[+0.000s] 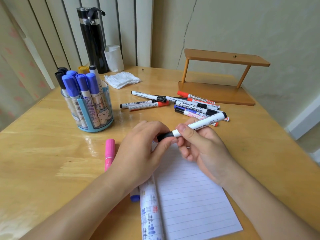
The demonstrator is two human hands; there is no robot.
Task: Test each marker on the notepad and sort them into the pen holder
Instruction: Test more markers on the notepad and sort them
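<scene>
At frame centre, above the notepad [194,196], a white marker [199,124] is gripped at its barrel by the right hand [199,146]; its black cap [165,135] is pinched by the left hand [143,149]. Light, rigid, probably slick plastic: best held mid-barrel.

Cracked beige wall [242,23], wooden table [43,144]

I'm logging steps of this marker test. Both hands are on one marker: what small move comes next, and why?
Probably pull the black cap off: the left hand pinches it, the right hand grips the marker, and the notepad has an unmarked lined page, so testing seems pending.
</scene>
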